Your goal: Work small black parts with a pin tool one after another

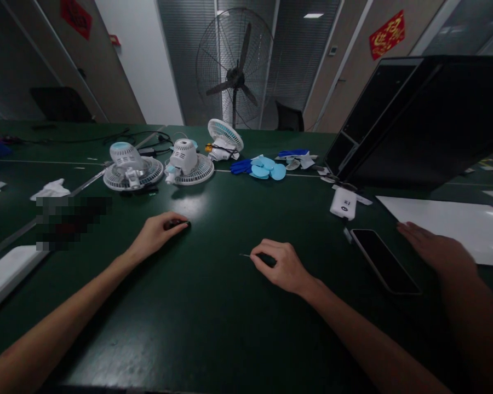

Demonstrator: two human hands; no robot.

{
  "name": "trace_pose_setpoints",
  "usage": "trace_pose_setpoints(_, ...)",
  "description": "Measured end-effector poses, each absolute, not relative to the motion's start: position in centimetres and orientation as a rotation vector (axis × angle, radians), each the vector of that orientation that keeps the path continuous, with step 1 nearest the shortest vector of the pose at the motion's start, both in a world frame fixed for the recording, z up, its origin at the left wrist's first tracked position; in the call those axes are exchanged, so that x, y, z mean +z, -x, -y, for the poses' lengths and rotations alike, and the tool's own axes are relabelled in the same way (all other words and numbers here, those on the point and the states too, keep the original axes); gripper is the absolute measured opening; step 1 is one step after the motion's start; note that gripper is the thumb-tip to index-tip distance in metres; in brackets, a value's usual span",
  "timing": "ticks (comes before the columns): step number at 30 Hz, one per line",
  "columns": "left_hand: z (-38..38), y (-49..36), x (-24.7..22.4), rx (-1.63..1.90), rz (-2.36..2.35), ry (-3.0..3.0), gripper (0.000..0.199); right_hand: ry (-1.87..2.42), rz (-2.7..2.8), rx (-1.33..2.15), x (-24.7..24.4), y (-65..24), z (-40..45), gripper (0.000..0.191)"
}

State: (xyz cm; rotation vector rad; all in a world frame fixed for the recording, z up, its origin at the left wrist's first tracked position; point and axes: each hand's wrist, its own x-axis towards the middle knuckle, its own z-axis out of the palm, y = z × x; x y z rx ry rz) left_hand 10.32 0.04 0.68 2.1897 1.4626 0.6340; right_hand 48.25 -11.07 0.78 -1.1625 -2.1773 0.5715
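So, left of centre in the frame, the left hand is curled with its fingertips closed on a small black object. Mostly hidden, can't tell what it is; I'd guess light and hard, so pinch it by the sides. Near the middle, the right hand is closed around a slim screwdriver-like tool with a dark handle and thin metal shaft, pointing left over the dark green table. Probably light and stiff, handle maybe a bit slick; hold that, not the skinny shaft.

Count, left to right: three white plastic fan heads, upper left to upper centre; one big dark standing fan, top centre; one light-blue plastic fan blade, upper centre; right of centre, one small white box and one black-screened phone; far right, one co-worker's hand.
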Motion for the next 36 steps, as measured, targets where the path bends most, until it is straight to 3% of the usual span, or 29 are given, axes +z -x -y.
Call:
trace_pose_setpoints(4, 4.0, -17.9, 0.7, 0.532, -1.014, -2.280, 0.025, 1.196, 2.226, 0.475, 0.7, -48.1, 11.1, 0.012)
trace_pose_setpoints(9, 6.9, -22.7, 0.9, 0.526, -0.886, -2.264, 0.022, 1.204, 2.235, 0.416, 0.6, -48.1, 11.2, 0.011)
trace_pose_setpoints(36, 6.7, -22.4, 0.4, 0.578, -0.804, -2.273, 0.014, 1.080, 2.132, 0.537, 1.0, -45.7, 11.2, 0.012)
